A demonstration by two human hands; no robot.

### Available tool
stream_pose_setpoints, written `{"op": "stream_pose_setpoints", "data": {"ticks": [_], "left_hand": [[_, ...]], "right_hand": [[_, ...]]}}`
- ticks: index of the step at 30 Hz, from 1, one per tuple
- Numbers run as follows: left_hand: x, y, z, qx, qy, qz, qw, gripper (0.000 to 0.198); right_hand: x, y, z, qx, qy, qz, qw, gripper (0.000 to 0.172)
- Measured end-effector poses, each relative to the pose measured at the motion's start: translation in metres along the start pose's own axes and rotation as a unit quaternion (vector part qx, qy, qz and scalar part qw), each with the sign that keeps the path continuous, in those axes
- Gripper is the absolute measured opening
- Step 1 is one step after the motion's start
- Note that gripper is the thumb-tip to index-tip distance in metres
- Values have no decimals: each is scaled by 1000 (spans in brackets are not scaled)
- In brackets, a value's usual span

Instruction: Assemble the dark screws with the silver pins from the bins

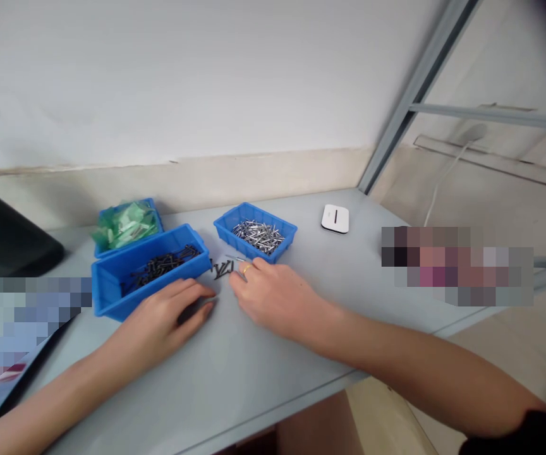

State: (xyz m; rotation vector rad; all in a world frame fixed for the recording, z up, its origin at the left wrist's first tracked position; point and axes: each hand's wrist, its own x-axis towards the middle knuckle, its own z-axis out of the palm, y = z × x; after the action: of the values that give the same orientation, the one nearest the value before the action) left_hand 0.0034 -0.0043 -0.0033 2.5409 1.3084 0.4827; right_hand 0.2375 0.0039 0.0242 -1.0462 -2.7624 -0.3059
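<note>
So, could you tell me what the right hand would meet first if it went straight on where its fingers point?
Most likely the loose dark screws just beyond the right hand, then the blue bin; depth is hard to judge.

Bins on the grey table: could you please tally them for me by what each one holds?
Blue plastic bin of black screws: 1
Blue plastic bin of silver screws: 1
Blue plastic bin of green plastic bags: 1
Total: 3
</note>
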Motion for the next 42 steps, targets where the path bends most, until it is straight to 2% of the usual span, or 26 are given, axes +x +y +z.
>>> {"op": "stream_pose_setpoints", "data": {"ticks": [2, 6, 15, 22, 27, 31, 35, 39, 42], "left_hand": [[1, 0, -1, -1, -3, 0, 1000, 29], [2, 2, -2, -2, -11, 0, 1000, 27], [2, 2, -3, 7, -22, 2, 1000, 25], [1, 1, -3, 11, -22, 12, 1000, 26], [1, 2, -6, 19, -32, 11, 999, 25], [2, 3, -6, 12, -24, 17, 999, 26], [2, 7, -7, -4, 0, -1, 1000, 25], [3, 17, -11, -70, -1, -22, 997, 22], [4, 26, -15, -119, 12, -41, 992, 21]], "right_hand": [[-4, -6, -4, 8, -41, 44, 998, 21], [-5, -6, -9, 34, -112, 57, 991, 25], [-3, 0, -11, 60, -124, 19, 990, 25], [-5, -3, -8, 69, -93, 1, 993, 23], [-5, -3, -4, 74, -5, -6, 997, 23], [-1, -1, -4, 103, 27, -24, 994, 23], [5, 3, -9, 176, 41, -56, 982, 22], [9, 7, -11, 263, 35, -83, 960, 25], [11, 9, -6, 316, 60, -105, 941, 26]]}}
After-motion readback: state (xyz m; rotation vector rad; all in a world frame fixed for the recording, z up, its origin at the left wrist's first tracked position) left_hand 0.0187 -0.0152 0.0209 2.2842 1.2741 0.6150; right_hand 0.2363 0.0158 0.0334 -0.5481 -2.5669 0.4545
